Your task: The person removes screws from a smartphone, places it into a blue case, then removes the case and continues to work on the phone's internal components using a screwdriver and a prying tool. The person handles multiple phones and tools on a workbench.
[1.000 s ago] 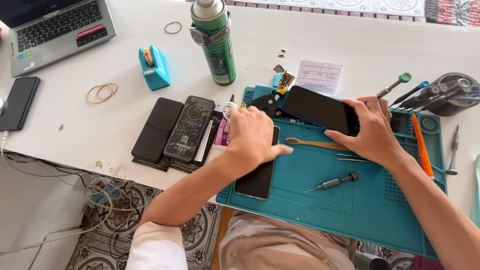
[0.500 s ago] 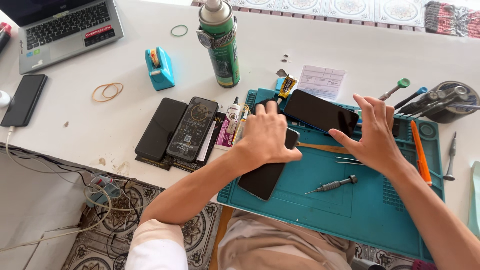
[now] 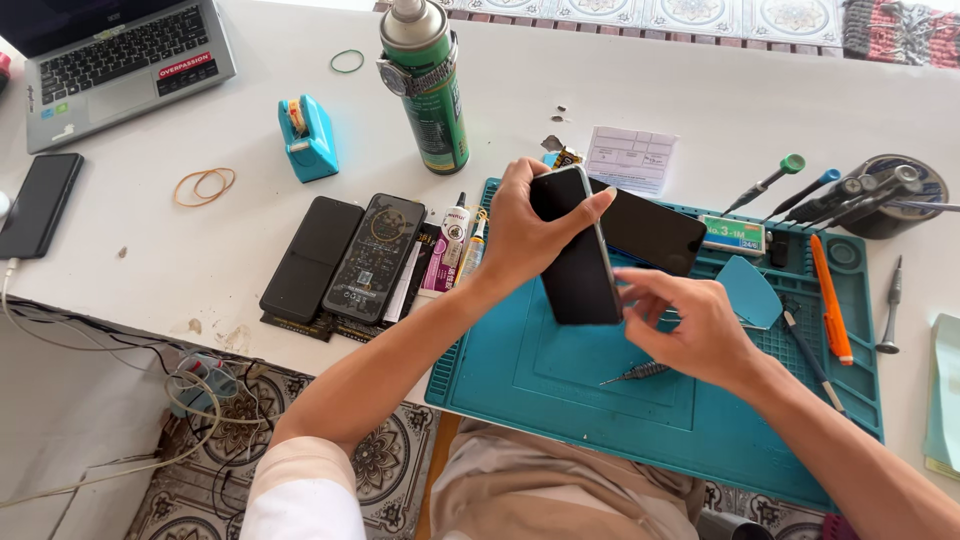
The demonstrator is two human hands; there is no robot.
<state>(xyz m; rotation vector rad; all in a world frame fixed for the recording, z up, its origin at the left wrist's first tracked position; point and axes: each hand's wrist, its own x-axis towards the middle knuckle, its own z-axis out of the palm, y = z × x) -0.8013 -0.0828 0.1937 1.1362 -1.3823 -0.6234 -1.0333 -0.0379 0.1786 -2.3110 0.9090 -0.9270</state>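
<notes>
Your left hand (image 3: 520, 232) grips a dark smartphone (image 3: 578, 255) at centre frame, fingers wrapped over its upper end, holding it tilted above the teal work mat (image 3: 560, 385). Your right hand (image 3: 700, 330) meets the phone's lower right edge with thumb and fingertips pinched against it; I cannot tell whether it bears any weight. A second dark phone (image 3: 650, 232) lies flat on the mat just behind. A small screwdriver (image 3: 638, 373) rests on the mat below your right hand. Left of the mat, 2 dark phone panels (image 3: 345, 257) lie side by side. A green spray can (image 3: 425, 90) stands at upper centre, a laptop (image 3: 110, 60) at upper left.
</notes>
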